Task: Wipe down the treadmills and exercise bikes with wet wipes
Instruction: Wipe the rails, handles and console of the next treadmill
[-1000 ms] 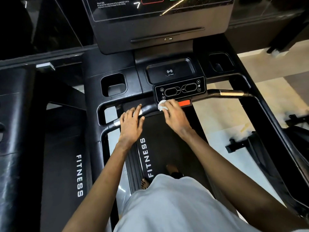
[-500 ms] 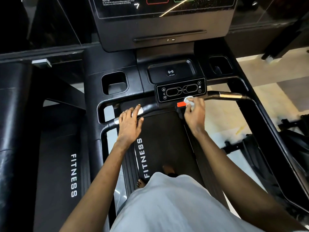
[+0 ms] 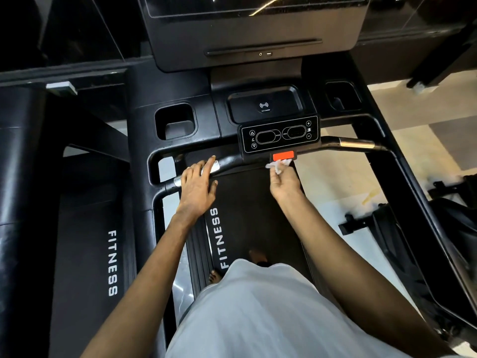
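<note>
**Auditor:** Where is the cleaning item?

**Inspector:** The crumpled white wet wipe (image 3: 278,167) is pinched in the fingertips of the person's right hand (image 3: 284,186), with the grip clamped on it. It touches the lower edge of the red-orange rectangular safety tab (image 3: 283,155). That tab sits just below the glossy black button panel (image 3: 280,134), midway along the black tubular front handlebar (image 3: 233,159).

**Auditor:** And the other hand?

**Inspector:** The left hand (image 3: 197,187) rests on the handlebar's left section. Its fingers lie fairly straight over the silver sensor plate (image 3: 210,167), grip apart and holding nothing. It appears to serve as a brace.

**Auditor:** How far along is the task?

**Inspector:** It is judged to be at an early stage. Work is in hand at the centre of the black treadmill (image 3: 247,208) on which the person stands. No surface shows a wet sheen, so no finished area can be confirmed.

Apparently still to do on this machine:
- the handlebar's right section with its brass-coloured sensor plate (image 3: 357,143)
- the recessed square cup holder (image 3: 175,122)
- the large dark console screen (image 3: 253,6)

The neighbouring black treadmill (image 3: 85,228) on the left shows no sign of attention. The dark equipment (image 3: 451,215) at the right edge cannot be identified. No exercise bike is plainly visible, so that portion is presumed outstanding.
</note>
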